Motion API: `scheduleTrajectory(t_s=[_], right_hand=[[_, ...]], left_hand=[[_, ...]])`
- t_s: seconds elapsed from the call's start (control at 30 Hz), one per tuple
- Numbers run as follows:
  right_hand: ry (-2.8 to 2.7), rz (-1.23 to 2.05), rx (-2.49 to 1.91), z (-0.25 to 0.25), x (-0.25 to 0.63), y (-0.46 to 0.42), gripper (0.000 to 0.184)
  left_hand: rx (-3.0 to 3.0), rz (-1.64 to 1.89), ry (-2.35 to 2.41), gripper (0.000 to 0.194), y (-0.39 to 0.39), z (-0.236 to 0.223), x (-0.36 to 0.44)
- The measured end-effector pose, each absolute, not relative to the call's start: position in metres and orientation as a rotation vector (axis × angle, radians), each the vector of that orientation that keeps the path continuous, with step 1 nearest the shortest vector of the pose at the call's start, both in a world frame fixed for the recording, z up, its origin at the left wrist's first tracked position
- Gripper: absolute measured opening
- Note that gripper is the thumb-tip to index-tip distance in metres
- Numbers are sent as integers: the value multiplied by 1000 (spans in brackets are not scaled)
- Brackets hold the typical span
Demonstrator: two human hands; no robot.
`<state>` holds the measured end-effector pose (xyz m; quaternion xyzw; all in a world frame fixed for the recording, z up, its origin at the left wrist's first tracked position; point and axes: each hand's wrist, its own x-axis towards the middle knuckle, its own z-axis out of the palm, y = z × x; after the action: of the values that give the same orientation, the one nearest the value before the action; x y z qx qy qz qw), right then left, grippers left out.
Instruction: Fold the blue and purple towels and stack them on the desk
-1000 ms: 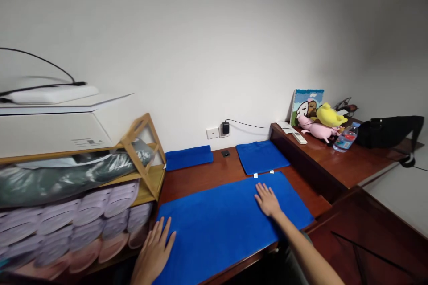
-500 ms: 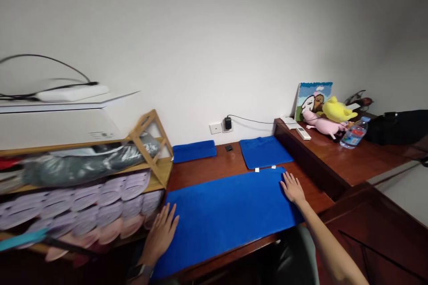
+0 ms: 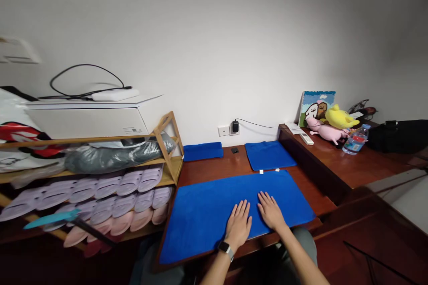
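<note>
A large blue towel [image 3: 207,205] lies spread flat over the front of the brown desk [image 3: 203,172]. My left hand [image 3: 239,222], with a watch on its wrist, rests palm down on the towel right of its middle. Just right of it, my right hand [image 3: 270,211] also lies flat on the cloth, fingers stretched out. Neither hand grips anything. Behind the large towel, a folded blue towel [image 3: 270,155] with two white tags at its front edge lies at the back right. A narrower folded blue towel [image 3: 203,152] lies at the back left against the wall.
To the left stands a wooden rack [image 3: 172,169] with rows of slippers [image 3: 129,182] and a white box [image 3: 93,122] on top. A raised ledge at right holds plush toys [image 3: 341,118], a water bottle [image 3: 356,139] and a remote [image 3: 306,138]. A charger [image 3: 235,126] sits in the wall socket.
My hands have come together from the towel's two sides: the left moved right, the right moved left and nearer. The view has shifted a little to the left.
</note>
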<state>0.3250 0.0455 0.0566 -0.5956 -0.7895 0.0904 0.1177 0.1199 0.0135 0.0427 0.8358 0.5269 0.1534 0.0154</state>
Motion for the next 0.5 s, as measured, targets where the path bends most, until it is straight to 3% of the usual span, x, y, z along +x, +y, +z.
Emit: scheduleTrajectory(t_s=[0.1, 0.27, 0.37, 0.5], right_hand=[[-2300, 261, -1790, 49, 360, 47, 62], [-2329, 249, -1820, 45, 364, 44, 65], [-2332, 246, -1836, 47, 362, 44, 65], [-2321, 274, -1866, 54, 359, 44, 63]], left_hand=[[2494, 493, 1844, 60, 4, 27, 69], [2145, 405, 2398, 70, -43, 4, -93], [2068, 373, 2485, 72, -71, 1, -170], [2140, 556, 2499, 73, -72, 13, -185]])
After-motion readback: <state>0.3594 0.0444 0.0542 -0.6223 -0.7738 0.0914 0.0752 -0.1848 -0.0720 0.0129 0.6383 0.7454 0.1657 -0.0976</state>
